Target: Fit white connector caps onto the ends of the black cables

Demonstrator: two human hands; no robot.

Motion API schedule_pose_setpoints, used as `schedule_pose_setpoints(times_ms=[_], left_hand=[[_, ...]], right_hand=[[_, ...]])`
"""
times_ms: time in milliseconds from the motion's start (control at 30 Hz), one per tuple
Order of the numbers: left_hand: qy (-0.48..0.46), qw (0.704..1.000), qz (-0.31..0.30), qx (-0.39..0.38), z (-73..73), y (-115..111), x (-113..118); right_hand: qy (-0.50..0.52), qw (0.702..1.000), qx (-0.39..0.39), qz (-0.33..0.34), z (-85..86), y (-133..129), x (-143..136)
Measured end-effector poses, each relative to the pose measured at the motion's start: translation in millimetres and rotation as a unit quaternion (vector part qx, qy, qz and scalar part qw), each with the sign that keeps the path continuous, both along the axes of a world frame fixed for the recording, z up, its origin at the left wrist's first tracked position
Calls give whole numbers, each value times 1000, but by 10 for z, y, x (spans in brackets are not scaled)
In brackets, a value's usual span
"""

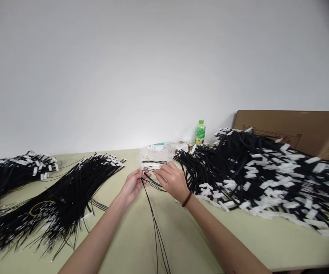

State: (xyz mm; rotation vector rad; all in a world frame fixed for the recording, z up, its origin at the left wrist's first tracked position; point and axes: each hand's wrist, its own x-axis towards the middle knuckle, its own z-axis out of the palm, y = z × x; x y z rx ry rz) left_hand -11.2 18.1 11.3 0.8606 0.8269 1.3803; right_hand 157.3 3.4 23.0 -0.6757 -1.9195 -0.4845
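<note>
In the middle of the table, my left hand (133, 185) is closed, pinching the end of some thin black wires (152, 216). A small white piece shows at its fingertips, too small to make out fully. The wires trail down toward the table's near edge. Just to the right, my right hand (173, 179) is closed, with its thumb and fingertips pinched on a black wire; the exact grip is partly hidden. More black wires loop between and beneath the two hands. Behind them lies a clear plastic bag (151, 153).
A large heap of black cables with white connectors (238, 160) covers the right side. Black wire bundles (75, 182) and another pile (13, 167) lie at left. Along the back stand a green-capped bottle (200, 133) and a cardboard box (281, 127), against the white wall.
</note>
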Motion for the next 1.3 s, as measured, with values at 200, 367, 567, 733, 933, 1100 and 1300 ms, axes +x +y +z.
schedule_pose_setpoints(times_ms=[200,367,567,733,933,1100,1300], left_hand=[[10,1000,-11,9,5,-8,-4],[29,1000,-4,6,24,-32,6],[52,998,-40,-7,-35,-55,82],[50,997,-48,-20,-75,-66,110],[66,996,-38,-34,-84,-89,116],[50,996,-36,-60,-117,-96,118],[36,996,-24,-78,-153,-118,148]], right_hand=[[-7,1000,-12,1,-7,20,7],[-21,1000,-22,-5,-12,32,13],[-48,997,-43,-33,-24,30,-16],[-40,997,-64,-30,-85,68,-44],[-41,994,-93,-26,-155,83,-59],[-20,994,-103,-9,-234,111,-77],[1,993,-120,3,-312,146,-95]])
